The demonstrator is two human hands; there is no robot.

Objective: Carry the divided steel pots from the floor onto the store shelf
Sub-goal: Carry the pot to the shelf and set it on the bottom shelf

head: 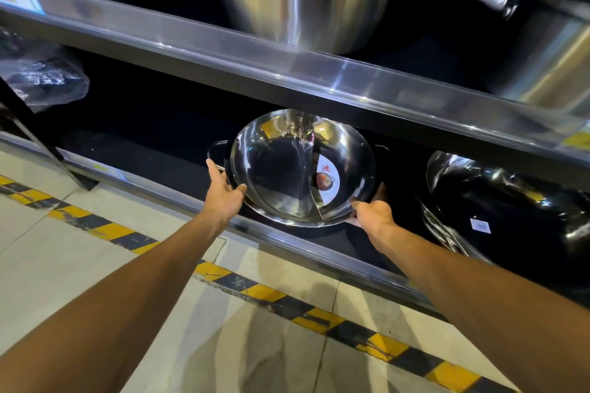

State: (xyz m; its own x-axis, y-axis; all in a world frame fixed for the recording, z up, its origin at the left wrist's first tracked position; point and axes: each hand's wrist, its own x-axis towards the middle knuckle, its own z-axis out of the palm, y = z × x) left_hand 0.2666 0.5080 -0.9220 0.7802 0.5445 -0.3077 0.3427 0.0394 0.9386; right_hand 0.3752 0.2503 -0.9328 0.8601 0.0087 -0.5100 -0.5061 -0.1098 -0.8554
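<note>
1. The divided steel pot was round, shallow and mirror-bright, with a curved partition wall running from its far rim to its near rim and splitting it into two compartments.
2. A round white sticker with red print lay in the right compartment; the left compartment was bare and reflected dark.
3. A dark loop handle stuck out at each side of the rim.
4. The pot sat in the opening of the lower store shelf, tilted so its inside faced the camera, its near rim just above the shelf's front edge.
5. The left hand gripped the pot's left rim, thumb hooked over the edge onto the inner face, the other fingers spread up along the outside by the left handle.
6. The right hand clasped the near right rim below the right handle; its fingers curled under the pot and were mostly hidden.
7. The steel edge of the upper shelf crossed directly above and covered the pot's far rim.
8. A stack of steel pans lay on the same shelf just to the right, and a plastic-wrapped item well apart to the left.
9. Large steel bowls stood on the upper shelf.
10. Yellow-and-black tape ran along the floor in front.
</note>
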